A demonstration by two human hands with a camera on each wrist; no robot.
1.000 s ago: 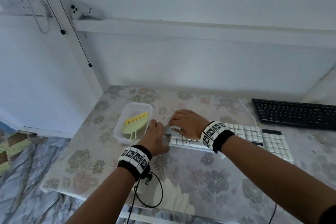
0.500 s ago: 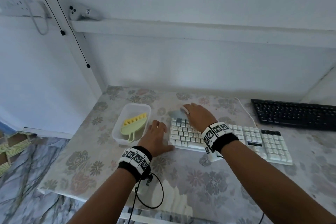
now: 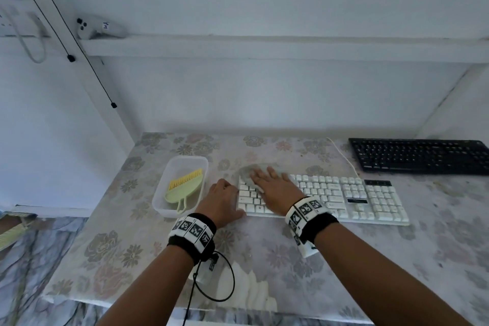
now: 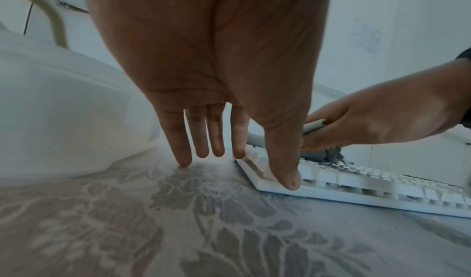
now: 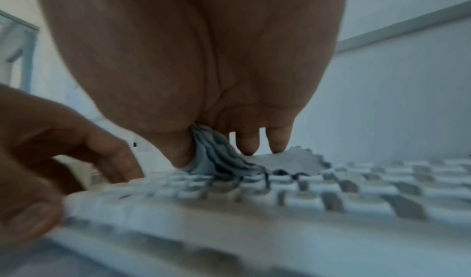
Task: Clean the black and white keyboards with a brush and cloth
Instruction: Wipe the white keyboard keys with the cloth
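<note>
The white keyboard (image 3: 344, 198) lies across the middle of the flowered table, with the black keyboard (image 3: 420, 156) behind it at the right. My right hand (image 3: 275, 188) lies on the white keyboard's left keys and presses a grey cloth (image 3: 248, 172) onto them. In the right wrist view the cloth (image 5: 216, 156) bunches between thumb and fingers. My left hand (image 3: 225, 193) rests with straight fingers at the keyboard's left end, fingertips on the table, thumb against the front corner (image 4: 280, 182). A green brush with yellow bristles (image 3: 185, 188) lies in the tray.
The translucent plastic tray (image 3: 182, 159) stands just left of my left hand. A white cable (image 3: 341, 156) runs from the white keyboard toward the wall. A wall and a shelf edge close the back. The table's front edge is near my forearms.
My right hand has carried the cloth from the near left keys to the far left corner, then a little to the right. The left hand stays at the keyboard's left end.
</note>
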